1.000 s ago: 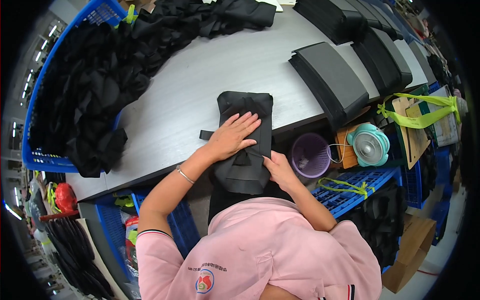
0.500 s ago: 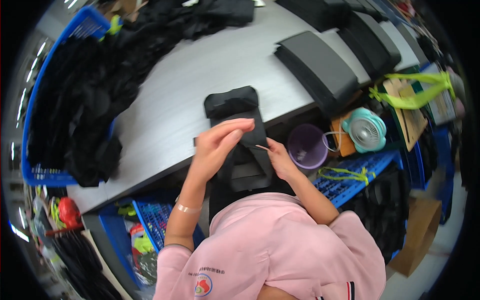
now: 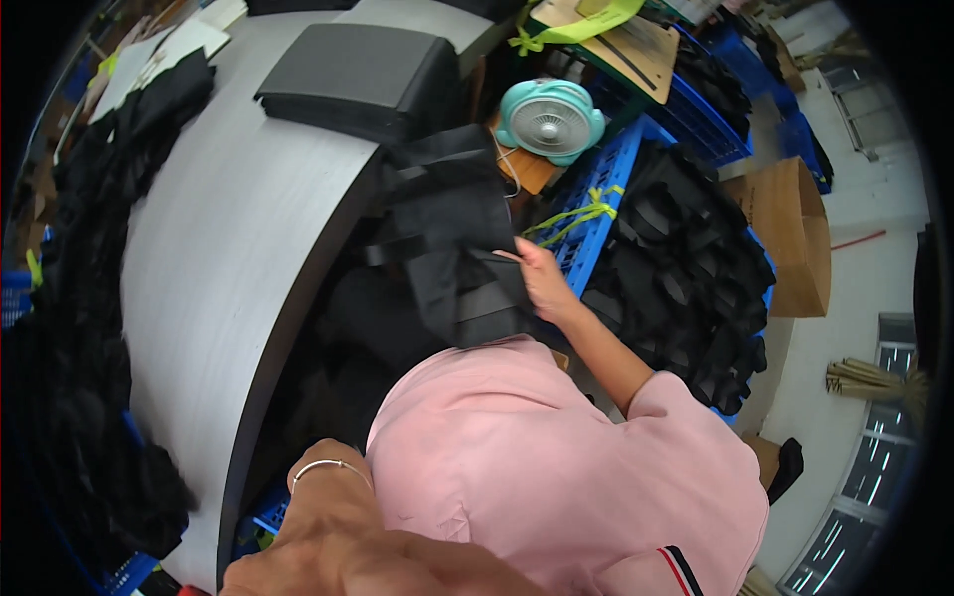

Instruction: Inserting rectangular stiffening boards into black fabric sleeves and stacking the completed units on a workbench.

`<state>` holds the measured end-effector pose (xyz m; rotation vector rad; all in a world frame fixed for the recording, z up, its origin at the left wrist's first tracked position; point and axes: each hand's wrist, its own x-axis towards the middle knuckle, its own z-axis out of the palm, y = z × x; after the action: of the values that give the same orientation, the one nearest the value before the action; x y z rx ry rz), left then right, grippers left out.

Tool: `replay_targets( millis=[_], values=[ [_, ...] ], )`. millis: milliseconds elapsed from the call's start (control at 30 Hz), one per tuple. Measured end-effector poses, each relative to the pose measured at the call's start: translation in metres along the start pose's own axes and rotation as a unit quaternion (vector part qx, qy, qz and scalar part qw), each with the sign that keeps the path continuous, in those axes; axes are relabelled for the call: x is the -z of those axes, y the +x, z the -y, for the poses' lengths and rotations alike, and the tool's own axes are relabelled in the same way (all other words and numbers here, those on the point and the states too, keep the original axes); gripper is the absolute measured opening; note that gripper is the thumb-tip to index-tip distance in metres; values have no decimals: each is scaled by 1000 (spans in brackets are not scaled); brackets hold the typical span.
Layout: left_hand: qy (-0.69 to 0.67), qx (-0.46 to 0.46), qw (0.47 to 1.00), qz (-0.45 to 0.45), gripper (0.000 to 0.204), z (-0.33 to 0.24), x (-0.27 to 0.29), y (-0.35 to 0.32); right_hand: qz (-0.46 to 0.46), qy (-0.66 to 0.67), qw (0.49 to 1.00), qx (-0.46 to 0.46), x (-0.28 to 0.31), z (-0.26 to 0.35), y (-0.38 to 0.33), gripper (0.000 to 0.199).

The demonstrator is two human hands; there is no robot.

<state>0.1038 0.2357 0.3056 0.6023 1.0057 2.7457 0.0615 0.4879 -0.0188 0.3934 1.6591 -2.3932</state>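
My right hand (image 3: 542, 283) grips a black folded fabric piece with straps (image 3: 452, 238) and holds it off the right edge of the grey table (image 3: 229, 248), above my pink shirt. Of my left arm only the wrist with a thin bracelet (image 3: 323, 469) and the blurred forearm show at the bottom, close to the camera. Its fingers are hidden under the table's edge.
A stack of dark folded pieces (image 3: 363, 65) lies at the table's far end. A heap of black fabric (image 3: 60, 328) covers its left side. Right of the table are a teal fan (image 3: 550, 117), a blue crate full of black pieces (image 3: 686, 268) and a cardboard box (image 3: 790, 233).
The black piece has been lifted off the table and carried to the right in my right hand. My left hand has let go and dropped low. The view has swung right.
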Motion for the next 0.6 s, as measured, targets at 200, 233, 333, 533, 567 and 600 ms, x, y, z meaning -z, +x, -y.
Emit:
replay_targets(
  millis=[200, 233, 333, 533, 567, 600],
  values=[
    [-43, 11, 999, 31, 7, 19, -8, 11, -202, -83, 973, 71, 139, 34, -84, 25],
    [-54, 18, 998, 36, 8, 24, -8, 13, -259, -30, 960, 96, 148, 47, -101, 23],
    [-75, 32, 996, 45, 8, 29, -11, 13, -355, 29, 930, 90, 219, 63, -156, 34],
    [-94, 33, 994, 44, 11, 40, -15, 8, -444, 33, 886, 130, 342, 59, -294, 40],
    [-94, 30, 994, 43, 12, 42, -16, 7, -460, 60, 881, 96, 361, 51, -314, 41],
    [-84, 23, 995, 38, 12, 44, -17, 5, -517, 69, 853, 20, 371, 40, -320, 38]
  ],
)
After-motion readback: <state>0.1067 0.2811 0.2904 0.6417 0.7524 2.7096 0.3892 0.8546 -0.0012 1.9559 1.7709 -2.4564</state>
